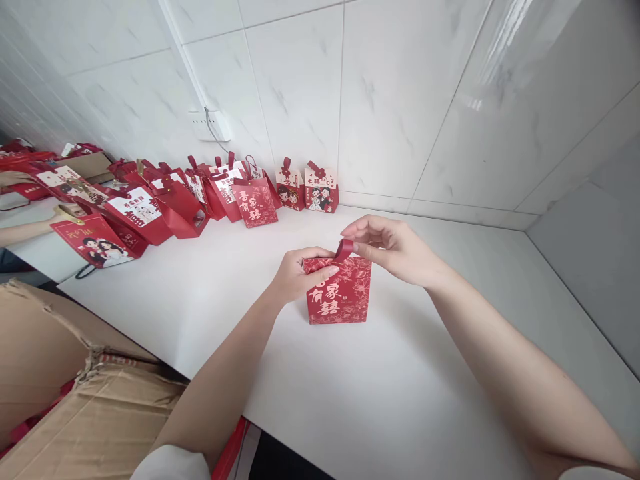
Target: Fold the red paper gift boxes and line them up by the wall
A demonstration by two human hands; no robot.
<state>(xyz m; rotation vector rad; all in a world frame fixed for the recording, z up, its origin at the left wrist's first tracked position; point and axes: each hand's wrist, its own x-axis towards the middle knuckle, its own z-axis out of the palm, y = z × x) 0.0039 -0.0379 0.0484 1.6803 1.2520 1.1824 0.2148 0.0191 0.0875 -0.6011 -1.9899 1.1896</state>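
A small red gift box point(340, 297) with gold characters stands upright on the white tabletop point(410, 373), in the middle of the view. My left hand point(300, 270) grips its top left corner, fingers curled over the edge and thumb on the front face. My right hand point(385, 243) pinches the red ribbon handle point(344, 249) at the top of the box between thumb and forefinger, the other fingers loosely curved above it.
Several red gift boxes and bags point(255, 200) line the tiled wall at the back left. An open cardboard carton point(75, 400) sits at the lower left by the table's edge. A wall socket point(213, 125) with a cable is above the boxes. Another person's hand point(67, 213) rests at the far left.
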